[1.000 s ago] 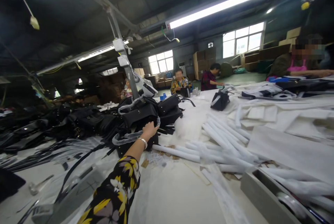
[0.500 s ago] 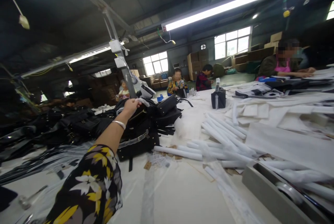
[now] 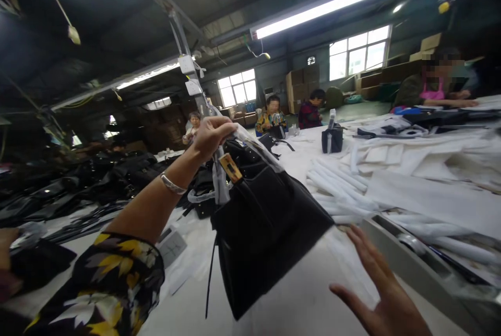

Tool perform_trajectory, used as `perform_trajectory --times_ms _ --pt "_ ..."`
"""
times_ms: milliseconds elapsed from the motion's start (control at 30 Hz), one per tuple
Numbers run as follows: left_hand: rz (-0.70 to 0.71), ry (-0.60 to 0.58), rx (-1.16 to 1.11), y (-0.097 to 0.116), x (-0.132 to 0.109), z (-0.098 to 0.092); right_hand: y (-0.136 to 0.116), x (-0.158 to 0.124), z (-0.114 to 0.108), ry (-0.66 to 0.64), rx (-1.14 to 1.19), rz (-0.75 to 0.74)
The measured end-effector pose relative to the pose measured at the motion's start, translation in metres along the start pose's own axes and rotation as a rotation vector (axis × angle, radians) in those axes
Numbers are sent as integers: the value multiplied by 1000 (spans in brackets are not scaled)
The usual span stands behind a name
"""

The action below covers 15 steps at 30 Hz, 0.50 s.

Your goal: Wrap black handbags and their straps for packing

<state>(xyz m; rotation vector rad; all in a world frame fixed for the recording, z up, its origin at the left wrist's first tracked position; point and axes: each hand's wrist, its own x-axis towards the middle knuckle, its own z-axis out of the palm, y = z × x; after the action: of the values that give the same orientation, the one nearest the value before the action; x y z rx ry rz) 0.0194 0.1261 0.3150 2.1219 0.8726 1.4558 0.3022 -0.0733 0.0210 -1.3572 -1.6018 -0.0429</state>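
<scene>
A black handbag (image 3: 270,221) hangs tilted in mid-air over the white table, its handles wrapped in white film and a gold-coloured clasp at its top. Fingers of my left hand (image 3: 214,135) are closed round the wrapped handle. Below and right of the bag, my right hand (image 3: 376,278) has its fingers apart and holds nothing. Its fingertips are close to the bag's lower right corner; whether they touch is unclear.
Black bags (image 3: 117,179) are piled at the left. White rolls (image 3: 338,184) and sheets lie on the right, beside a grey tape dispenser (image 3: 415,258). Another person's hand (image 3: 8,252) is at the left edge. Several people sit across the table.
My left hand has lifted a black bag by its wrapped handle from the pile and brought it nearer. My right hand has come into view at the lower right. The view has shifted slightly.
</scene>
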Motion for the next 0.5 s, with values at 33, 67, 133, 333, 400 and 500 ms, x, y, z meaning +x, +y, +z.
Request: perform_trajectory --times_ms 33,67,133,333,400,500 --pt "26 -76 -10 9 -10 8 1 7 -9 -8 -42 -20" --pt "64 -152 -23 18 -20 16 1 12 -19 -37 -63 -43" --pt "172 -298 -61 38 -37 32 -4 13 -35 -120 -51 -102" --pt "301 -692 -121 69 -63 79 -36 -35 -16 -102 -36 -70" --pt "317 -829 -100 63 -69 92 -46 -58 6 -78 -21 -32" --pt "367 -911 -39 48 -79 108 -57 -83 28 -128 14 63"
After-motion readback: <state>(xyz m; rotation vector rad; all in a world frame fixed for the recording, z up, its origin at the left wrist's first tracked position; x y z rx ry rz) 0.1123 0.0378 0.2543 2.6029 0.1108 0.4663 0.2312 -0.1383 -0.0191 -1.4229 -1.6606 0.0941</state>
